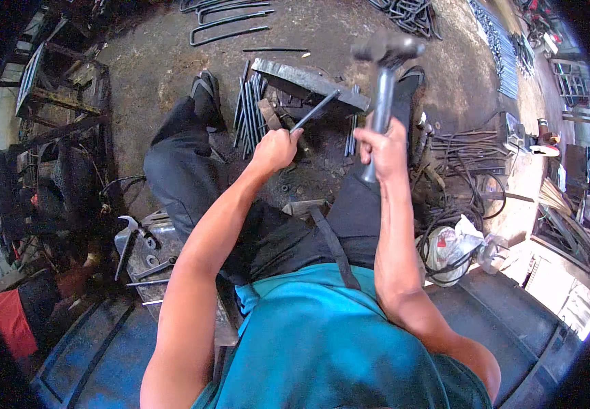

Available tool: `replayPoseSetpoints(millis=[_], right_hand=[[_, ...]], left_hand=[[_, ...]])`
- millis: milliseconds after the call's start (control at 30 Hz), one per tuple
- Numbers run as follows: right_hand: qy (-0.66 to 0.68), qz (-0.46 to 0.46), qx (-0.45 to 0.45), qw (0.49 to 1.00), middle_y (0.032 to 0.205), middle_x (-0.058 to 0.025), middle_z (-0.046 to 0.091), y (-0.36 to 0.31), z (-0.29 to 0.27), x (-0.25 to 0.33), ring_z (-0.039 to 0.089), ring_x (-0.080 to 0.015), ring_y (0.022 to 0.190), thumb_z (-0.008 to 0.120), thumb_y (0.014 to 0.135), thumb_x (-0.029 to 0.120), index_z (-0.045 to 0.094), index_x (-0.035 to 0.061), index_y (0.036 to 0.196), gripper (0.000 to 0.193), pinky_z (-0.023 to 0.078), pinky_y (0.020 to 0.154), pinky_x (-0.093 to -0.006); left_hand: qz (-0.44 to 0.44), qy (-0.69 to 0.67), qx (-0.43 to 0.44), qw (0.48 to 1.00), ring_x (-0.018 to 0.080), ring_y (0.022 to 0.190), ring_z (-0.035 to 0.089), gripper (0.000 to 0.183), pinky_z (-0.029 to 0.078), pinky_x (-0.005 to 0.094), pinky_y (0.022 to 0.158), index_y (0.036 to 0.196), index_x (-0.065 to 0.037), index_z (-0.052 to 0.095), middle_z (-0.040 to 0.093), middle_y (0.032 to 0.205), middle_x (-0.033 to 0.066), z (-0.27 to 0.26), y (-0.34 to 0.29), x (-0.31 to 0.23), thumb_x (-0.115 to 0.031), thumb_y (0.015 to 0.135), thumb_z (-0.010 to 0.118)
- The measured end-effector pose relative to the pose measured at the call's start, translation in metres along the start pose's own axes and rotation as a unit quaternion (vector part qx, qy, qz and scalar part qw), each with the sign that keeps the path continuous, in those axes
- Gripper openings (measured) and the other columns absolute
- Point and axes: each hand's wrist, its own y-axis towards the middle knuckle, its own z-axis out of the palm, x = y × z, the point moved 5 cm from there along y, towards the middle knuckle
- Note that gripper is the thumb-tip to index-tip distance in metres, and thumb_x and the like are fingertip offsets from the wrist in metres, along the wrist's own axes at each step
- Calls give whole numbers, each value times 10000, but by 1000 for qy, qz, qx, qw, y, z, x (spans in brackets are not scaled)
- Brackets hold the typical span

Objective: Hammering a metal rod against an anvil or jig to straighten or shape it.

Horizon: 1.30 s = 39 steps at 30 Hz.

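My left hand (276,149) is closed round one end of a thin metal rod (317,109). The rod slants up to the right, its far end at the edge of a heavy steel block (308,80). In my right hand (385,150) is a hammer (383,88), gripped by its metal handle. Its head is raised to the right of the block and slightly blurred. Several straight rods (248,112) lie in a bundle left of the block, beside a brown piece (268,114) under its edge. A few more rods (351,126) lie to the block's right.
Bent U-shaped rods (230,33) lie on the floor ahead. One loose rod (274,49) is nearer. A claw hammer (127,235) and washers rest on a bench (172,262) at left. Cables (438,225) and a white plastic bag (453,245) are at right, near piled rods (469,146).
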Motion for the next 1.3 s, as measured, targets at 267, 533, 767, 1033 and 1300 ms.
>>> replayPoseSetpoints(millis=[267, 533, 767, 1033, 1300], right_hand=[[61, -72, 10, 995, 574, -21, 469, 24, 12, -21, 443, -120, 377, 640, 700, -88, 478, 56, 803, 240, 340, 352, -265], [-79, 102, -44, 991, 545, -18, 447, 19, -5, -96, 408, -116, 349, 607, 686, -102, 450, 67, 745, 238, 318, 323, -284], [-33, -35, -41, 998, 566, -38, 507, 1, 9, 3, 456, -117, 377, 632, 705, -69, 484, 31, 763, 187, 348, 343, -264], [76, -145, -44, 986, 543, -14, 503, 19, 12, 0, 450, -105, 380, 640, 673, -68, 515, 45, 694, 170, 329, 370, -251], [-283, 3, -134, 950, 585, -41, 526, 19, -9, -84, 496, -156, 551, 651, 605, -30, 509, -9, 638, 147, 420, 555, -353]], left_hand=[[-5, -2, -27, 1000, 504, 786, 614, 646, 496, 548, 740, 733, 91, 649, 612, 759, 336, -4, -1, -2, -467, 970, 426], [-7, 14, -19, 1000, 482, 816, 628, 622, 503, 534, 752, 781, 74, 671, 631, 789, 316, -4, -5, -3, -456, 976, 409], [-3, -12, -33, 999, 512, 837, 608, 656, 486, 557, 773, 787, 104, 653, 612, 812, 357, -2, -2, -5, -478, 968, 411], [3, -11, -24, 1000, 510, 805, 610, 644, 487, 553, 758, 765, 97, 655, 610, 770, 344, -1, 2, -5, -462, 973, 411], [-30, -18, 7, 999, 492, 848, 623, 619, 494, 544, 782, 794, 87, 668, 627, 828, 335, 0, -4, -2, -459, 965, 433]])
